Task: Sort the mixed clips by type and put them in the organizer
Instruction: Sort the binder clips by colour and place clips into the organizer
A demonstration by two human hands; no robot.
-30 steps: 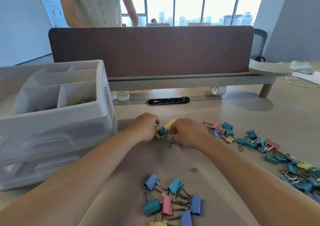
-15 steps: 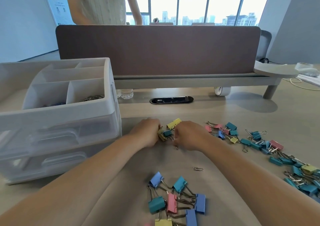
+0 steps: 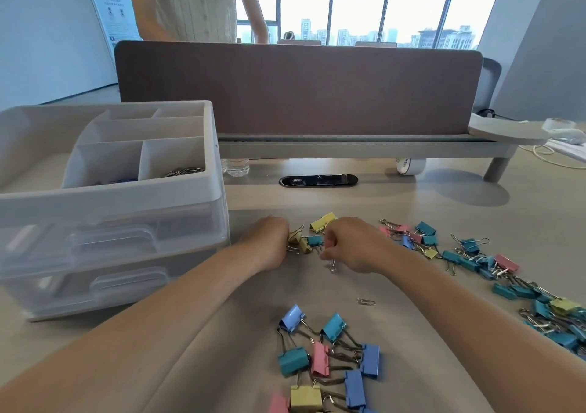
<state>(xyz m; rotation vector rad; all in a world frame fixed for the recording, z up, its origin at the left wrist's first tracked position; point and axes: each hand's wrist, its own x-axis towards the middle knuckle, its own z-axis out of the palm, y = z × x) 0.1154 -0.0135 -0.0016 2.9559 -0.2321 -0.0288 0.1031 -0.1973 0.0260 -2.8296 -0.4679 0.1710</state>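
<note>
My left hand [image 3: 269,241] and my right hand [image 3: 355,244] meet at a small cluster of yellow and teal binder clips [image 3: 309,241] in the middle of the table. My left hand grips the yellow clips at its fingertips. My right hand's fingers are curled, and a metal paper clip [image 3: 332,265] hangs below them; a larger yellow clip [image 3: 322,222] lies just behind. The white organizer [image 3: 111,197] stands at the left, with paper clips in its front right compartment [image 3: 184,171]. Large binder clips [image 3: 323,355] lie near me.
A long spread of small binder clips [image 3: 491,273] runs along the right. A single paper clip [image 3: 366,301] lies between the piles. A brown desk divider [image 3: 298,89] crosses the back, with a person standing behind it, and a tape roll [image 3: 409,166] beneath.
Both hands have stayed at the small cluster, fingers working on it. The view shifted, so everything sits a little further right in frame.
</note>
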